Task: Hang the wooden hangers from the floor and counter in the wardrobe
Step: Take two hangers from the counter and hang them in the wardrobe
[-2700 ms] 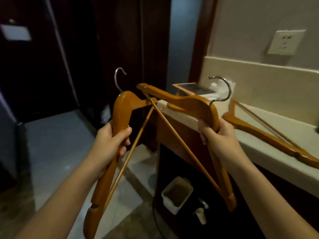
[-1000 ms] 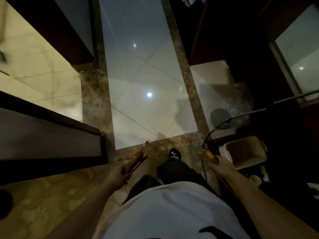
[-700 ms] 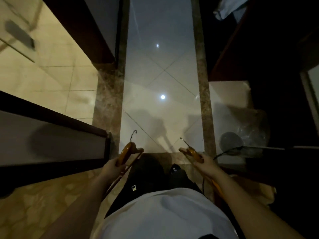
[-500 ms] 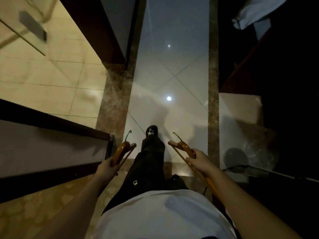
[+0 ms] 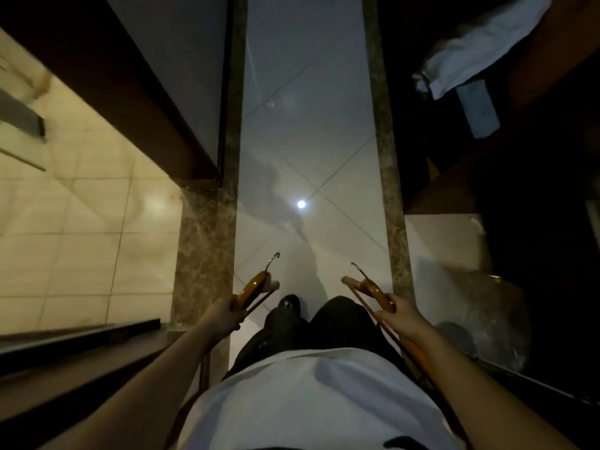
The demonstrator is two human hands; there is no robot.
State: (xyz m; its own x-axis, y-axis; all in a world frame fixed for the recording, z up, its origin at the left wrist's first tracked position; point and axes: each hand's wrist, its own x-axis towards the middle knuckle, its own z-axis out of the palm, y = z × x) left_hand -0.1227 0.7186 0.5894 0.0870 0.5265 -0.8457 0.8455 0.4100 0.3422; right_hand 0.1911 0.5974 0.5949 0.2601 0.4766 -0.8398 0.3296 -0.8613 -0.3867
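the left hand (image 5: pixel 224 315) curls around the shoulder of one wooden hanger (image 5: pixel 251 292), its metal hook pointing forward past the knuckles. the right hand (image 5: pixel 401 316) grips a second wooden hanger (image 5: pixel 373 292) the same way, its bar running back under the wrist. between the hands, dark trousers (image 5: pixel 341 323) carry a white mark too small to read, and just ahead a black shoe (image 5: pixel 289 302) shows a white star emblem above the pale floor tiles (image 5: pixel 308 141).

Lower half of the left hanger (image 5: pixel 255 287) hidden behind the left hand (image 5: pixel 224 316) — right hanger (image 5: pixel 376 292) partly under the right hand (image 5: pixel 404 319).
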